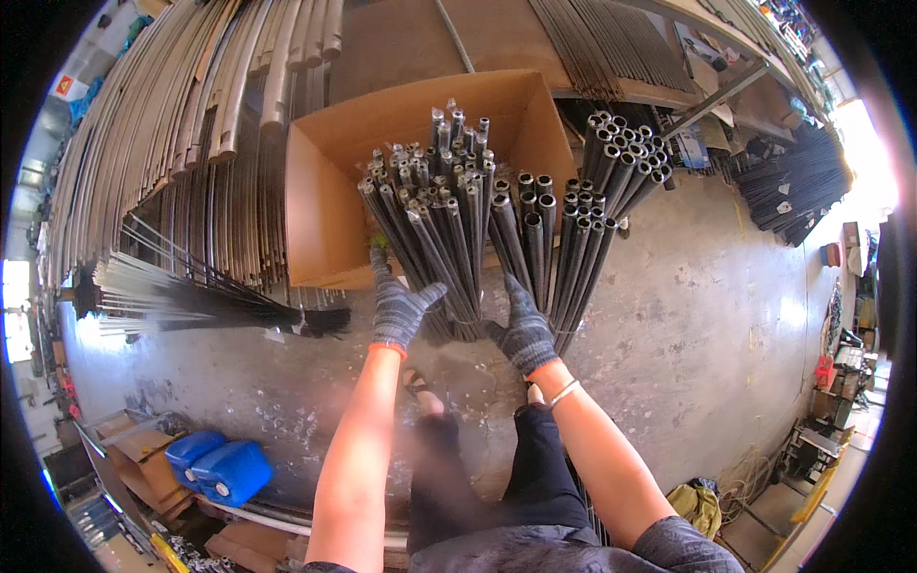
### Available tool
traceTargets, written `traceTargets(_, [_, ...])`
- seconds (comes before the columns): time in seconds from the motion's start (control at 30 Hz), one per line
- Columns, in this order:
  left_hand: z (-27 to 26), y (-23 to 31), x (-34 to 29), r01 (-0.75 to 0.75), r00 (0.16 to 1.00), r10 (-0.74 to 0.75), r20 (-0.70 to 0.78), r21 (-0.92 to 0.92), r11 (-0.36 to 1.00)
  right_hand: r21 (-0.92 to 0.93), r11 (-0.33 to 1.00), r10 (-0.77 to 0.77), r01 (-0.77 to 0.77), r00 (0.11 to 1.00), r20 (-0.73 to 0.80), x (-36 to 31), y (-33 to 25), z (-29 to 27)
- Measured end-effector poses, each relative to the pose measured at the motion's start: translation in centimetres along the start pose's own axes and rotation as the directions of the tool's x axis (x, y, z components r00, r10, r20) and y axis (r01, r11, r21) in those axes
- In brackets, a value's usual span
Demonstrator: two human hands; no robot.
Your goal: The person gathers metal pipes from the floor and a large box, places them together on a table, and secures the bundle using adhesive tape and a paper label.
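Observation:
In front of me stands a bundle of long dark metal tubes (457,244), their upper ends wrapped in clear plastic. My left hand (401,304), in a grey knitted glove with an orange cuff, is at the bundle's left side, thumb spread from the stretched fingers. On the other side is my right hand (525,329), gloved alike, its fingers pointing up along the tubes and its thumb turned inward. Whether either palm presses on the tubes is hard to see. Thicker open-ended black tubes (587,224) stand just to the right of the bundle.
A large open cardboard box (325,191) stands behind the bundle. Long metal strips (143,105) lean at the left, with thin dark rods (229,296) below them. Blue plastic jugs (234,473) sit at the lower left. Another dark rod bundle (798,181) lies far right on the concrete floor (688,334).

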State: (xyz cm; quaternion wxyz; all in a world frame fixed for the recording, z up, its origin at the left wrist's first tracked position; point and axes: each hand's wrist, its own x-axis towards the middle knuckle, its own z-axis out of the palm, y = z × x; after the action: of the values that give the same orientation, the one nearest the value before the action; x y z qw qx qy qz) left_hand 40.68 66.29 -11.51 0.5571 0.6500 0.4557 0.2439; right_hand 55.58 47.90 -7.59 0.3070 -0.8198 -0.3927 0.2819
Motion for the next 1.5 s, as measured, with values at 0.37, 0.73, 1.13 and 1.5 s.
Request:
traceTargets(0.37, [-3.2, -1.9, -18.0, 0.407, 0.849, -0.470, 0.241, 0.269, 0.873, -0.248, 0.950, 0.277, -0.189, 0.876, 0.395, -15.9, 27.3, -4.5])
traceTargets(0.73, [-1.4, -14.7, -69.8, 0.873, 0.440, -0.777, -0.451, 0.419, 0.250, -0.551, 0.832, 0.494, -0.064, 0.537, 0.684, -28.0, 45.1, -21.1])
traceTargets(1.13, [5.4, 1.0, -64.2, 0.675, 0.647, -0.540, -0.539, 0.076, 0.734, -0.234, 0.931, 0.015, 0.281, 0.609, 0.793, 3.0, 28.2, -10.5])
traceTargets(1.5, [-3.7, 16.1, -83.8, 0.877, 0.321, -0.536, -0.781, 0.031, 0.479, 0.044, 0.396, -0.234, 0.917, 0.054, 0.971, -17.2, 6.4, 12.9])
